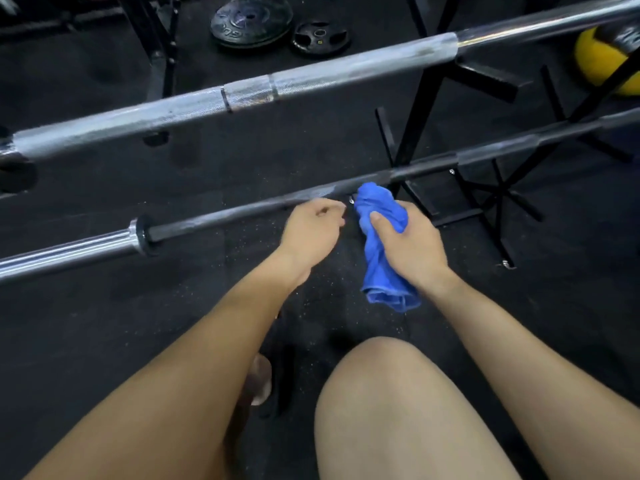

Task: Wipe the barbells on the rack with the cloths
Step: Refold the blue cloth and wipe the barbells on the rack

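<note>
Two barbells run across the head view. The upper silver barbell has a knurled shaft and slants up to the right. The lower dark barbell has a chrome sleeve at its left end. My right hand grips a bunched blue cloth. The cloth's top end lies against the lower barbell and its tail hangs down below my hand. My left hand hovers just in front of the lower bar, left of the cloth, with its fingers curled and nothing in them.
A black rack frame with pegs stands behind the bars at the right. Weight plates lie on the black rubber floor at the back. A yellow ball sits at the far right. My bare knee fills the lower middle.
</note>
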